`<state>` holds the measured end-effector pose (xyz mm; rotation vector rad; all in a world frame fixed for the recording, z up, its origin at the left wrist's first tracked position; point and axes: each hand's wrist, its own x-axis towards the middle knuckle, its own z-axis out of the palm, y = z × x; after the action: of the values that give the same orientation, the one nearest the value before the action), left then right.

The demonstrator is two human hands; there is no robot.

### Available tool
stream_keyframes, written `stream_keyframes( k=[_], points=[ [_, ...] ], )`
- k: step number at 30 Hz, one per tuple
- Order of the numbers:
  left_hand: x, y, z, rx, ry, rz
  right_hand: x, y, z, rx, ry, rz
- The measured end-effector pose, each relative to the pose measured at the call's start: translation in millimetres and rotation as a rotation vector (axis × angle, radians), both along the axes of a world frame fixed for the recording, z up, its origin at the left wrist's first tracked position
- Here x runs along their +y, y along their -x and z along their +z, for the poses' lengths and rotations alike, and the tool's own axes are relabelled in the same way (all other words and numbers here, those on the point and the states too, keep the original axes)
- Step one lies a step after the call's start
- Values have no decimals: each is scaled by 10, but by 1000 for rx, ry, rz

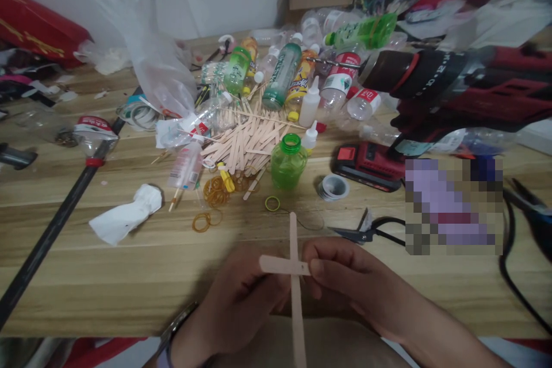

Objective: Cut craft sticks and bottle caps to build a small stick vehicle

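Two wooden craft sticks form a cross near the table's front edge. The long stick (295, 299) points away from me, and the short stick (276, 265) lies across it with a small dark hole toward its right end. My right hand (351, 270) pinches that right end between thumb and finger. From the left, my left hand (241, 305) is closed at the crossing, its fingertips partly hidden behind the sticks. Beyond my hands lie a small yellow-green ring (272, 203), a pair of black scissors (362, 233) and loose rubber bands (215, 191).
A pile of craft sticks (250, 141) lies mid-table beside a cut green bottle (288, 167). Several plastic bottles stand or lie behind it. A red cordless drill (466, 86) is at right, near a solder spool (333, 187). A dark rod (56, 230) crosses the left side near crumpled tissue (127, 215).
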<state>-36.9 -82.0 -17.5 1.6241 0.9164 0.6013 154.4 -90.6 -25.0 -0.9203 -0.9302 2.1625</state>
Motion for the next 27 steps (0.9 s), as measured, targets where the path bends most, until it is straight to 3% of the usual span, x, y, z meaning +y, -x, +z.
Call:
stream_keyframes(
  k=[5, 7, 11, 17, 27],
  points=[
    [24, 15, 75, 127, -138, -6, 0, -21, 17, -50, 59, -24],
    [34, 1, 95, 137, -173, 6, -16, -16, -12, 42, 134, -22],
    [49, -40, 82, 25, -58, -1, -68, 29, -140, 281, 259, -31],
    [58, -63, 67, -9, 133, 8, -89, 35, -189, 363, 389, -11],
    [11, -105, 97, 105, 165, 76, -32, 25, -191, 431, 542, 104]
  ],
)
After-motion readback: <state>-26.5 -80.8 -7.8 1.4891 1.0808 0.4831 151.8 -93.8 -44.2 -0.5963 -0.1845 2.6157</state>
